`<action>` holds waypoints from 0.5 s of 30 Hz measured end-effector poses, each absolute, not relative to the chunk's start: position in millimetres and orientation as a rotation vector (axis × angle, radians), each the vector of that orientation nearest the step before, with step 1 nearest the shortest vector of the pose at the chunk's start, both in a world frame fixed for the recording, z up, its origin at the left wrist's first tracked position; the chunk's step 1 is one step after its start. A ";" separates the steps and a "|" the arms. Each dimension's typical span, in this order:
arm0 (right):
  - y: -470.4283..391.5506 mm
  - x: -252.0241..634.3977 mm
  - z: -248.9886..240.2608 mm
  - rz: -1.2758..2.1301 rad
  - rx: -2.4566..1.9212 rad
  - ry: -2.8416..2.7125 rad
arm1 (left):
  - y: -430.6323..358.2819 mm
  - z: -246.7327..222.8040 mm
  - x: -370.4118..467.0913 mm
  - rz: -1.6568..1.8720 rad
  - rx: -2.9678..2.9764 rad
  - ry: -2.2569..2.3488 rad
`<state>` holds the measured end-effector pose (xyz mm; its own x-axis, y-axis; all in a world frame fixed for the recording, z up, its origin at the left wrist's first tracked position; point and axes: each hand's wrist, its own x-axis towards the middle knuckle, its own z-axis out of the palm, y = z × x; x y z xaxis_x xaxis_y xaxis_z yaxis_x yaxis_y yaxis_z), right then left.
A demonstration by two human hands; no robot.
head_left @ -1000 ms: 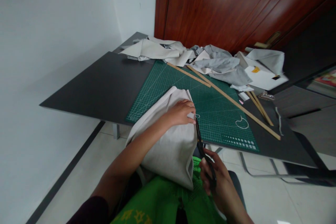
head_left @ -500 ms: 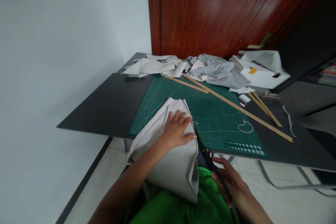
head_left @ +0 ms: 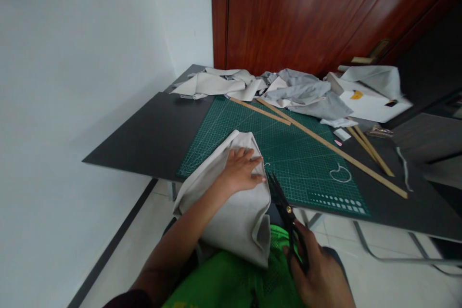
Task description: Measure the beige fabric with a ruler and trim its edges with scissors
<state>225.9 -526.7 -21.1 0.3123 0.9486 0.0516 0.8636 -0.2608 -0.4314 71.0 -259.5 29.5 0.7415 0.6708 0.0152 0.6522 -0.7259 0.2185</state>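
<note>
My left hand (head_left: 242,171) lies flat with spread fingers on a folded piece of light grey fabric (head_left: 231,211). The fabric rests partly on the green cutting mat (head_left: 299,154) and hangs over the table's front edge towards my lap. In my right hand (head_left: 314,264) is a pair of black scissors (head_left: 288,209), fingers through the handles. The blades are slightly apart and point at the mat, just right of the fabric's edge and not touching it. A short curl of white thread (head_left: 267,164) lies beside the fabric.
Crumpled grey fabric (head_left: 306,91) lines the back of the dark table (head_left: 140,134). Wooden strips (head_left: 325,142) cross the mat, near a loop of white cord (head_left: 340,173). A white box (head_left: 371,101) stands at the back right. A wall (head_left: 108,57) borders the left.
My right hand has turned, bringing the scissors' flat side into view and drawing the blades away from the fabric's edge. The blades have parted a little. My left hand stays on the fabric.
</note>
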 end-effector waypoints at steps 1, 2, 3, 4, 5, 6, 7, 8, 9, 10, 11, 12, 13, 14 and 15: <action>-525.7 226.3 -20.8 0.266 -2.213 -1.680 | -254.4 26.9 70.5 0.180 2.763 1.023; -524.5 226.0 -20.3 0.236 -2.216 -1.735 | -249.7 23.4 70.1 0.229 2.782 0.985; -522.9 225.0 -19.7 0.209 -2.221 -1.775 | -245.3 19.5 69.8 0.279 2.798 0.941; -521.0 223.1 -18.9 0.179 -2.230 -1.796 | -241.5 15.5 69.7 0.322 2.808 0.895; -518.9 220.4 -18.0 0.149 -2.244 -1.802 | -238.3 11.8 69.8 0.356 2.810 0.857; -516.8 217.2 -17.2 0.119 -2.261 -1.796 | -235.8 8.8 70.0 0.378 2.806 0.836; -514.6 213.6 -16.4 0.092 -2.276 -1.790 | -234.2 6.6 70.5 0.393 2.800 0.834; -512.6 210.0 -15.8 0.069 -2.291 -1.783 | -233.4 5.3 71.1 0.404 2.796 0.847; -510.7 206.5 -15.3 0.058 -2.307 -1.780 | -233.3 4.8 71.8 0.414 2.795 0.863; -509.0 203.4 -15.0 0.053 -2.326 -1.782 | -233.7 4.9 72.6 0.423 2.800 0.875; -507.4 200.7 -14.8 0.053 -2.347 -1.785 | -234.6 5.3 73.3 0.429 2.809 0.877; -506.0 198.5 -14.8 0.050 -2.367 -1.788 | -235.5 5.9 73.9 0.432 2.819 0.870; -504.5 196.7 -14.9 0.047 -2.384 -1.790 | -236.2 6.4 74.4 0.434 2.829 0.855; -503.1 195.4 -15.1 0.041 -2.400 -1.791 | -236.6 6.7 74.8 0.435 2.837 0.837; -501.7 194.5 -15.4 0.035 -2.410 -1.792 | -236.6 6.8 75.1 0.439 2.841 0.819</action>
